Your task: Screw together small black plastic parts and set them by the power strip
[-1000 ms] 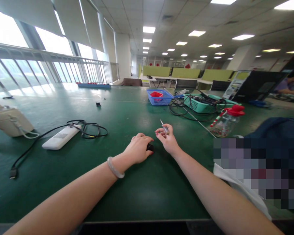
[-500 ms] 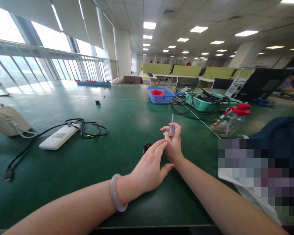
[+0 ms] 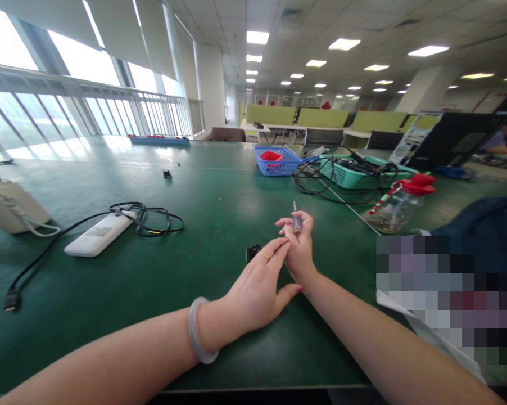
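Observation:
My right hand [image 3: 300, 253] is closed around a small screwdriver [image 3: 297, 225]. Its thin metal tip points up and away from me, and the short grey handle shows between thumb and fingers. My left hand [image 3: 256, 292] lies palm down with its fingers stretched out, the fingertips touching the base of my right hand's fingers. Just beyond the left fingers sits a small black object [image 3: 252, 253], partly hidden by them; I cannot make out what it is.
At left lie a white power bank [image 3: 102, 233] and black cable [image 3: 169, 216], near a beige case [image 3: 13, 205]. Farther back stand a blue basket [image 3: 279, 166] and a green basket [image 3: 346, 177] with cables. A red-lidded bottle [image 3: 399, 211] and dark cloth [image 3: 485, 216] are right.
The screwdriver's tip has tilted slightly to the left in my right hand. My hands otherwise keep almost the same pose, and the view has shifted a little.

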{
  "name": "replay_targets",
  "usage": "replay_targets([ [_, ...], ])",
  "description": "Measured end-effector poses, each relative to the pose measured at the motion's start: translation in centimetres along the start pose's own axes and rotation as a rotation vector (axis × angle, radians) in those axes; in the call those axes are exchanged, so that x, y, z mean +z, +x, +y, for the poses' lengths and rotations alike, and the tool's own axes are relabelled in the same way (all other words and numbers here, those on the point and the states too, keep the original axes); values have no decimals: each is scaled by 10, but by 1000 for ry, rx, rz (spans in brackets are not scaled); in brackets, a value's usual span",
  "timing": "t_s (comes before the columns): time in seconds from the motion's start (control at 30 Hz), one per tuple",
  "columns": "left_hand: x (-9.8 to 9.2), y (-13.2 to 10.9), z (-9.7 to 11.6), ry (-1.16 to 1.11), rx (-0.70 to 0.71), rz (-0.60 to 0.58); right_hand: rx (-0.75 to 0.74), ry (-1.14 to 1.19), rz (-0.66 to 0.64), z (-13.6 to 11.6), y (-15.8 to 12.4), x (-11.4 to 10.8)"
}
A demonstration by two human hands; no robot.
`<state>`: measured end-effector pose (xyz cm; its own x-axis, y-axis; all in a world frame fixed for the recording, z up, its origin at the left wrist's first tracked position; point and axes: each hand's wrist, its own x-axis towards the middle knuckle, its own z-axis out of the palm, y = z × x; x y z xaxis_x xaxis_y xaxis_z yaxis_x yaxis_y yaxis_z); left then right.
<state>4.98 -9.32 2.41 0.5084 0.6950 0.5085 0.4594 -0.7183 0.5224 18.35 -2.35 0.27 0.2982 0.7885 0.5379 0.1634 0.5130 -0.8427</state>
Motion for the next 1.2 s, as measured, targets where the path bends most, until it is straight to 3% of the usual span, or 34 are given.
replay_targets([
  [0.2,-1,-2,1,-22,23,-46,26,-50,83,6,7,-3],
  [0.47,0,4,-11,-25,34,-10,-59,-115,-35,4,-1,2],
  [0.9,-9,1,-4,-80,16,-39,-119,-210,30,4,3,-6],
  [1.1,-27,14,-26,-55,21,-57,-211,-284,16,3,10,-10],
  [1.2,-32,21,-47,56,-36,5,-213,-322,-15,-4,15,-17],
])
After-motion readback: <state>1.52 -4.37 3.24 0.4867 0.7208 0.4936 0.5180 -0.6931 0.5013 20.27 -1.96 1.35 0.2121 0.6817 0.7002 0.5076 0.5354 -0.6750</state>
